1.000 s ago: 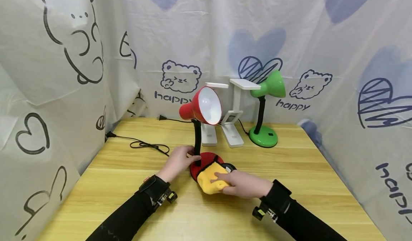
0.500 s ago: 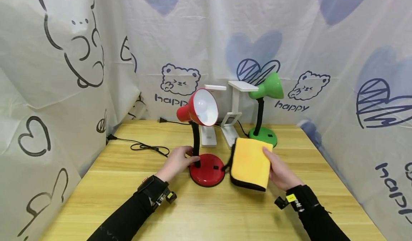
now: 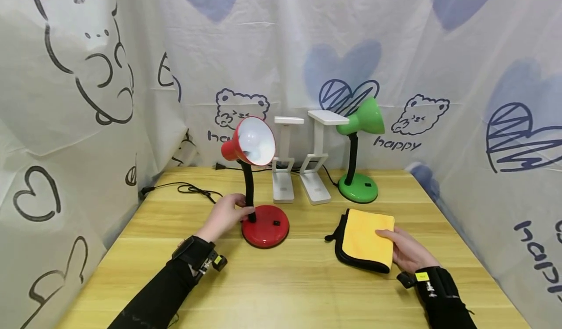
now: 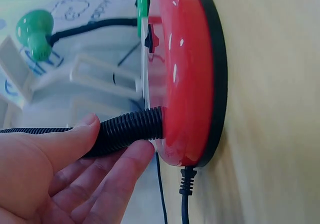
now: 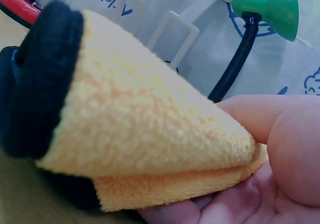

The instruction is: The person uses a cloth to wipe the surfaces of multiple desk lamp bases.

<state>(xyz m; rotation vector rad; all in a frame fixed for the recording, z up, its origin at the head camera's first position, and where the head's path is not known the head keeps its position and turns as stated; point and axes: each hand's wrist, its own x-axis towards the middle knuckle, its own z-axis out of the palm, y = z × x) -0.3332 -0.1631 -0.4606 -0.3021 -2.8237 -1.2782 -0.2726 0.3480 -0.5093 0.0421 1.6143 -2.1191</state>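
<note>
L hand point(image 3: 224, 216) grips the black flex neck of the red desk lamp point(image 3: 265, 225), thumb & fingers curled round it just above the base, lamp upright near table point(image 3: 281, 290) centre. R hand point(image 3: 406, 251) pinches folded yellow microfibre cloth point(image 3: 368, 238), thumb on top, fingers under, toward the table's right edge; green desk lamp point(image 3: 357, 187) + two white folding lamps point(image 3: 303, 182) along back edge.

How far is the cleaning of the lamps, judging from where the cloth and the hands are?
The yellow cloth lies folded on the table, pinched by the right hand, off the red lamp. The left hand grips that lamp's black neck. The green lamp and two white lamps stand untouched behind.
</note>
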